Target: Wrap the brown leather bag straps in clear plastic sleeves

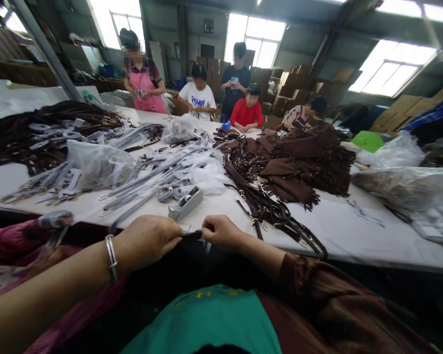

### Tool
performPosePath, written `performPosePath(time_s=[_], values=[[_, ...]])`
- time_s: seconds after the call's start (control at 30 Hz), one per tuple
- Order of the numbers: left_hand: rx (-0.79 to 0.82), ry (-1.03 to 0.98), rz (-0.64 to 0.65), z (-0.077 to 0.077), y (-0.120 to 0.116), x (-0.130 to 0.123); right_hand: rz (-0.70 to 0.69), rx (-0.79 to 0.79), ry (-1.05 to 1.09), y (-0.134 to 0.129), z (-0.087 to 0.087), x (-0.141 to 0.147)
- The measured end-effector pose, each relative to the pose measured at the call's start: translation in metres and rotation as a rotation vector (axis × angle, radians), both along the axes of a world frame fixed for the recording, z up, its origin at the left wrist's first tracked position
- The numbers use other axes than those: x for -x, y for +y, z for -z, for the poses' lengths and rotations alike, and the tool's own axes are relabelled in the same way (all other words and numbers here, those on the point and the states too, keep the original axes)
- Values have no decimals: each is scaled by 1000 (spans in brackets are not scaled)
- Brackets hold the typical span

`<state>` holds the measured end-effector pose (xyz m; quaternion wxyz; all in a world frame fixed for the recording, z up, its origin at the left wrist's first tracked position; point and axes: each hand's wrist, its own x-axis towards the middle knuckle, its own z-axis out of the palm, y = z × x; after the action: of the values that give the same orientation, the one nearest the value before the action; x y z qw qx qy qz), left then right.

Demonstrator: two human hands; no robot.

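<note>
A short dark strip (191,235) lies at the near edge of the table (339,226), its left end pinched in the left hand (147,241) at nine o'clock and its right end in the right hand (221,231) at three, a two-ended grip that seems to steady the piece between them. Just beyond, near twelve, a grey dispenser-like box (186,204) sits probably for easy reach; pale-wrapped straps (151,172) spread toward eleven, loose dark straps (258,206) between two and three, perhaps leaving the middle accessible.

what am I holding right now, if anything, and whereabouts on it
A dark strip: the left hand grips one end of its visible stretch, the right hand the other.
</note>
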<state>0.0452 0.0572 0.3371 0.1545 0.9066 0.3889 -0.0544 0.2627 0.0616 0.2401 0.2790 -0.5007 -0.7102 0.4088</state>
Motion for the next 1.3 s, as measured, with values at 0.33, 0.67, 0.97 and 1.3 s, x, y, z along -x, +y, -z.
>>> performPosePath(time_s=[0.33, 0.67, 0.97, 1.3], values=[[-530, 140, 543, 19, -23, -23, -14, -48, -45, -9, 21, 6], [-99, 56, -65, 17, -15, -20, -114, -291, -295, -13, 12, 7], [1071, -891, -986, 71, -20, -19, 40, -124, -166, -28, 15, 7], [298, -237, -228, 40, -4, -14, 170, 107, 75, -13, 16, 7]])
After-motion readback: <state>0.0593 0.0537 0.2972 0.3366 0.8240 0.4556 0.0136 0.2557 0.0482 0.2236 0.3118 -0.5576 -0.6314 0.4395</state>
